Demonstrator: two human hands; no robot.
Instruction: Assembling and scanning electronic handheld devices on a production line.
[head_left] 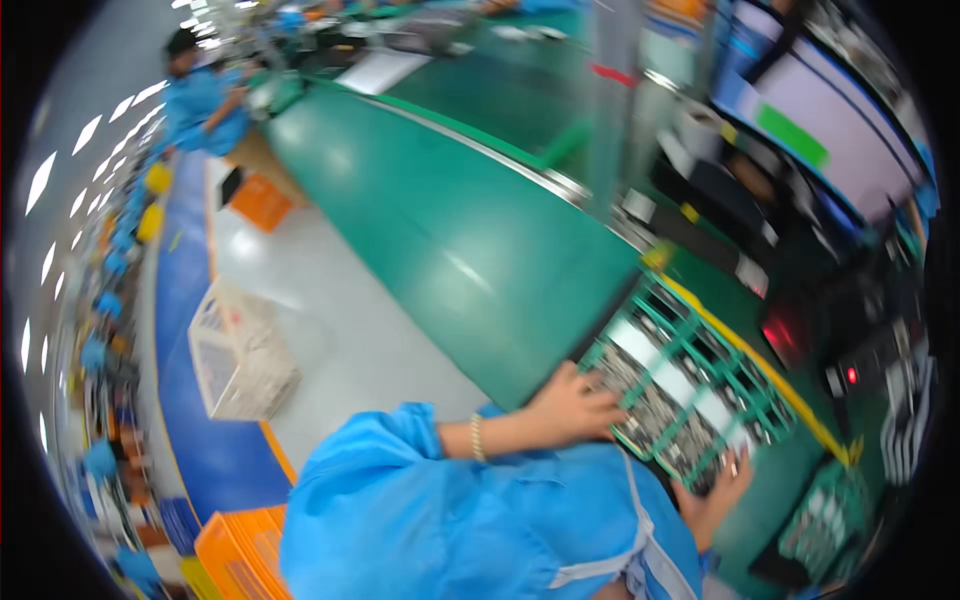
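A green partitioned frame [690, 362] full of small silvery parts, perhaps circuit boards, lies on the green bench in front of me, at the right. My left hand [572, 405], with a beaded bracelet at the wrist, grips its left edge, the fingers bent over the rim. At the near right corner my right hand [718, 490] clasps the same frame, fingers up against its side. White strips run between the rows of parts. Motion blur hides the finer details of the parts.
A yellow strip [765, 360] runs along the frame's far side. Another green frame [825, 520] sits at the lower right. A monitor [810, 110] and dark equipment with red lights stand beyond. White [240, 355] and orange [240, 550] crates are at left; a person [205, 105] stands far off.
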